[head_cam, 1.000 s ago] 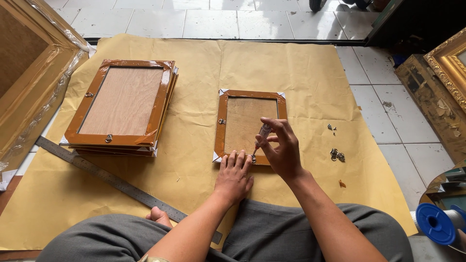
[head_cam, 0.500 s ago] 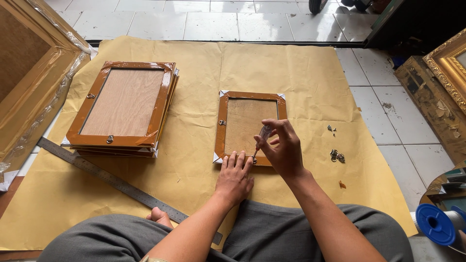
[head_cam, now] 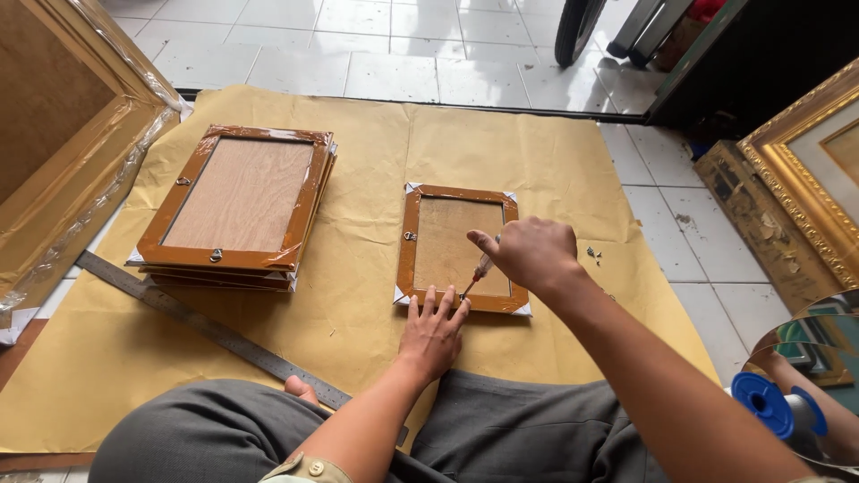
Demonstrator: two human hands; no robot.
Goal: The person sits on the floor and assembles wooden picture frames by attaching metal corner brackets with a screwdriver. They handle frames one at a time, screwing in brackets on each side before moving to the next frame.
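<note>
Head view: right hand with screwdriver at frame bottom edge.

Single head-worn view looks steeply down, close, over brown paper sheet, probably floor-level.

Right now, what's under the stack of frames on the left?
The stack of frames lies on brown kraft paper; a metal ruler runs past its near corner. Whatever lies beneath the stack itself is hidden.

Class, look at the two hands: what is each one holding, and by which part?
The right hand grips a small screwdriver by its handle. The left hand holds nothing; its fingers press flat on the near edge of the picture frame.
</note>
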